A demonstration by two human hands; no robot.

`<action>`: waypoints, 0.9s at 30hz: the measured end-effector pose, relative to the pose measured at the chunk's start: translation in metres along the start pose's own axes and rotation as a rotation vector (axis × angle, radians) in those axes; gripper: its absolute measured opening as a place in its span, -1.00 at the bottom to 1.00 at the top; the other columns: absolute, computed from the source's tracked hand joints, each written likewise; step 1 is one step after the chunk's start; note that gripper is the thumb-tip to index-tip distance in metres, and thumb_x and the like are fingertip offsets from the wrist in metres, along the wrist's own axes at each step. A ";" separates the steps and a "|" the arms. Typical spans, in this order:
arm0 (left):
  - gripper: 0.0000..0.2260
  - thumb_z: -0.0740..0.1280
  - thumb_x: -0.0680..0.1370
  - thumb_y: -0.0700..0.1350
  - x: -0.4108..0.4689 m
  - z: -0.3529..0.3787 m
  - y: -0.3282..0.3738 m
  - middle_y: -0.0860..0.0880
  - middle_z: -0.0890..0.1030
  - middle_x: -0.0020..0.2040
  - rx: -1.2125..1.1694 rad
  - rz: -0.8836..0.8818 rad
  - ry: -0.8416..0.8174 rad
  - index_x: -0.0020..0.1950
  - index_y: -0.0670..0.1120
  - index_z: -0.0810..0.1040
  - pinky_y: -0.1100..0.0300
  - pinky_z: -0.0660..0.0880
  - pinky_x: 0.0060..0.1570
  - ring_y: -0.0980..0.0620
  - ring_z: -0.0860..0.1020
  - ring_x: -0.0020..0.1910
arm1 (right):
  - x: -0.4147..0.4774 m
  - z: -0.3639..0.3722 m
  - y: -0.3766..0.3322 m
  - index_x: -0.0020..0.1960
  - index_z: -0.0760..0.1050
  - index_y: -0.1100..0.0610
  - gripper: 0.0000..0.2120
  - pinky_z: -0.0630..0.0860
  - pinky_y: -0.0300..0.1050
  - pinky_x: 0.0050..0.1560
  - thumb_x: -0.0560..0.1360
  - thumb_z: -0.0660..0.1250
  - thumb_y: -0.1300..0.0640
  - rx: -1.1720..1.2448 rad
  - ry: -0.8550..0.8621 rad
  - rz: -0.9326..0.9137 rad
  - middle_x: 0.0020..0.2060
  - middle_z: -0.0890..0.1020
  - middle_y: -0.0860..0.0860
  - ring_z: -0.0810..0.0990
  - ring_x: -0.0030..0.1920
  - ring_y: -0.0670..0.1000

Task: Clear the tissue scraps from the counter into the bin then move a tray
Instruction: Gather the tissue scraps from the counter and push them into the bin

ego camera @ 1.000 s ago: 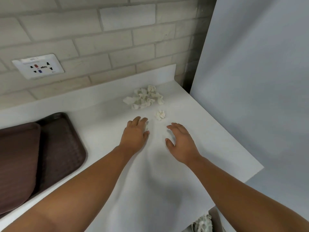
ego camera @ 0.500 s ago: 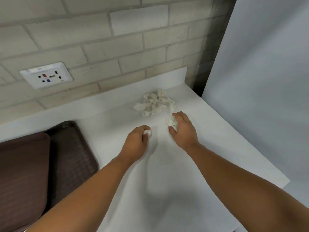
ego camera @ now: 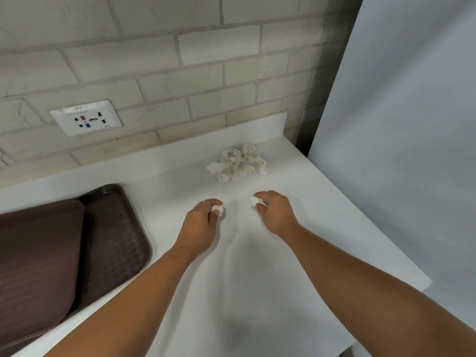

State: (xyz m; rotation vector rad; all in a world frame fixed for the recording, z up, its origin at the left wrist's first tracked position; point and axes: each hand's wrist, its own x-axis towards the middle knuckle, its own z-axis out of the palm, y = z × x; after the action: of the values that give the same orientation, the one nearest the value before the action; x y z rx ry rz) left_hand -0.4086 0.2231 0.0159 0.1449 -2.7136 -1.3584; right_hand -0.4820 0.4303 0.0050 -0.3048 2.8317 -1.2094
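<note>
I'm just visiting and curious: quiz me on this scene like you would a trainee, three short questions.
1. True or false: the left hand pinches a tissue scrap.
2. Where does the pile of scraps lie? A in a bin; B on the counter; C on the floor.
3. Fill in: the brown trays sit on the person's ___ side.
Key: 1 true; 2 B; 3 left.

The tissue scraps [ego camera: 238,163] and counter [ego camera: 257,279] are white, the grid-patterned tray [ego camera: 116,240] dark brown, the brick wall [ego camera: 180,86] beige.
</note>
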 end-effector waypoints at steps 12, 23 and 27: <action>-0.82 0.20 0.67 -0.13 -0.069 0.088 0.099 0.12 0.58 0.01 -0.044 0.092 -0.073 0.18 -0.01 0.56 0.52 0.33 -0.09 0.14 0.51 -0.04 | -0.129 -0.110 0.029 0.17 0.59 0.05 -0.76 0.32 -0.58 0.04 0.58 0.27 0.28 0.168 0.111 -0.032 0.10 0.64 -0.07 0.55 0.05 -0.10; -0.85 0.24 0.63 -0.15 -0.188 0.193 0.179 0.17 0.54 -0.11 -0.090 0.074 -0.219 0.13 0.03 0.55 0.38 0.37 -0.19 0.20 0.49 -0.23 | -0.286 -0.188 0.116 0.13 0.50 0.08 -0.81 0.34 -0.57 -0.08 0.63 0.16 0.26 0.172 0.138 0.149 0.02 0.59 -0.06 0.54 0.01 -0.06; -0.87 0.26 0.61 -0.18 -0.228 0.237 0.178 0.11 0.51 -0.29 -0.129 0.076 -0.285 0.06 0.00 0.56 0.36 0.34 -0.38 0.22 0.42 -0.43 | -0.336 -0.196 0.153 0.21 0.43 0.02 -0.75 0.37 -0.50 -0.18 0.63 0.14 0.27 0.187 0.133 0.249 0.02 0.57 -0.01 0.53 -0.04 -0.03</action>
State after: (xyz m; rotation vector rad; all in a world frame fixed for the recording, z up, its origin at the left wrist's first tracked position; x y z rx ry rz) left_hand -0.2215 0.5469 0.0061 -0.1738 -2.8049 -1.6389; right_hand -0.2016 0.7395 0.0191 0.1378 2.7267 -1.4695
